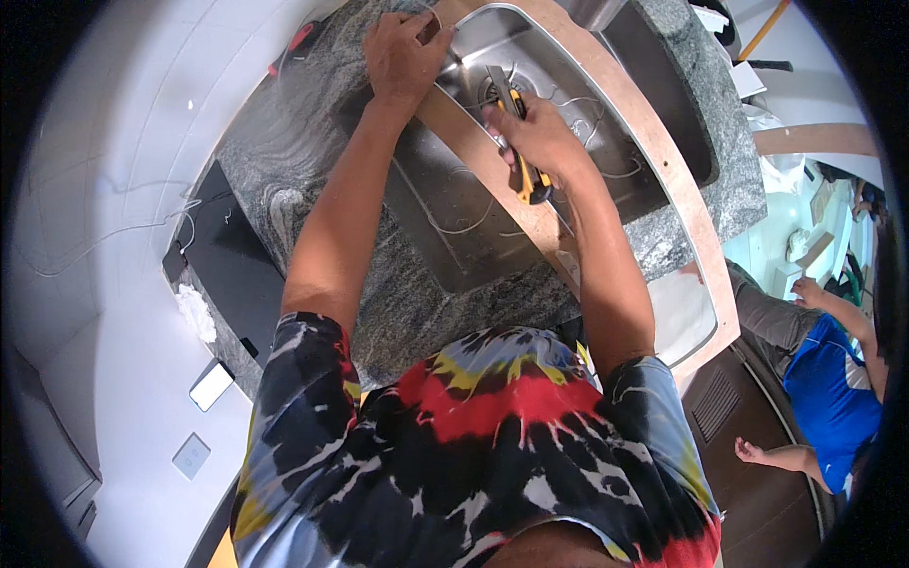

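**Knife working inside the steel sink**

Right hand [538, 142] is clamped round a yellow-handled utility knife [523, 170], its tip down near the drain [494, 90] of the stainless sink [445, 204]. Left hand [402, 57] presses fingers-together on the sink's rim beside the granite counter [284, 161]. Best kept steady: short strokes, blade angled away from that bracing hand, I'd say

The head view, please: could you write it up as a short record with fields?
Left hand: pressed on the far rim of the sink
Right hand: gripping a yellow-handled tool over the sink
Sink: steel, resting on a grey stone slab
Board: tan, curving along the sink's right side
Nearby: a person in a blue shirt, lower right
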Motion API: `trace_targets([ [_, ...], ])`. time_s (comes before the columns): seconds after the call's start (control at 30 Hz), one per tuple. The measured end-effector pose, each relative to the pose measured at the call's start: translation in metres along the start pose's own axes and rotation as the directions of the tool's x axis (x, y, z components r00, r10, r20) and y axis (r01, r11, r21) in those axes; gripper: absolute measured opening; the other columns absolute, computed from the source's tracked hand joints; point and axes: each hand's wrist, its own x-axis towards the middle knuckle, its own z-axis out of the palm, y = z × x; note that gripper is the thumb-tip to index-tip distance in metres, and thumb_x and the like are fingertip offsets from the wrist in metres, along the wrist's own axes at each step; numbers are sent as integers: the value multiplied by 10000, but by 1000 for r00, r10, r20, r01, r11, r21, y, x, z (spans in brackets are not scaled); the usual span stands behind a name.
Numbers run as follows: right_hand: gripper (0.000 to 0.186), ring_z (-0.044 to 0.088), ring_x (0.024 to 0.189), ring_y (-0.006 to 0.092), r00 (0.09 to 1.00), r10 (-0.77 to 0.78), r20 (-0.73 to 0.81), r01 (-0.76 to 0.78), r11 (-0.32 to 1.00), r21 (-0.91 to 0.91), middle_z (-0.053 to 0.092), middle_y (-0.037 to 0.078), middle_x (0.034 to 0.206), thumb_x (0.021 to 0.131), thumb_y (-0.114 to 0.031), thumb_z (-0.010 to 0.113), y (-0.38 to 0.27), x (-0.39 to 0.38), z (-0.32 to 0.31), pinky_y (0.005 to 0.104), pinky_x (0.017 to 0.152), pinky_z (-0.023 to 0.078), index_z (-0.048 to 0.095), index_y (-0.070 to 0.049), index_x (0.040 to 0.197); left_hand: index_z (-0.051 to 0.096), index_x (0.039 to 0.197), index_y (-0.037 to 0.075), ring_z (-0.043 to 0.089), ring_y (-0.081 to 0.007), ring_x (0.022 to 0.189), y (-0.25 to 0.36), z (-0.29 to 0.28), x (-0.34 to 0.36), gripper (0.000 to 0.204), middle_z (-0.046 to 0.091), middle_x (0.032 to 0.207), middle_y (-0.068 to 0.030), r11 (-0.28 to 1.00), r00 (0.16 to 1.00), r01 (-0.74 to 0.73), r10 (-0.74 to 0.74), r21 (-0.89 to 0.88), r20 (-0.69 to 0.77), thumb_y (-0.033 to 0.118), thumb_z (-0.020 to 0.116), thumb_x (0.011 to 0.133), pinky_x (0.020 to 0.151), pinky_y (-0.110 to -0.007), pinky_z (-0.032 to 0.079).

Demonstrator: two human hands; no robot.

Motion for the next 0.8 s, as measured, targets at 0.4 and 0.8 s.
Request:
trace_targets([
  [0.4,420,732,836,348,906,-371,-204,239,846,-477,720,253,930,864,-291,778,-2,12,1,444,763,565,628,44,1068,819,964,95,722,-345,951,-4,37,51,397,766,969,-150,993,993,-37,49,-116,106,468,795,832,880,-443,542],
  [0.8,401,677,594,184,948,-208,-243,243,962,124,673,103,769,1056,-346,521,-18,32,2,344,551,541,584,49,1081,800,853,34,741,-388,815,-8,15,58,512,751,821,-208,984,947,175,-161,-27,278,541,785,789,772,-446,562],
])
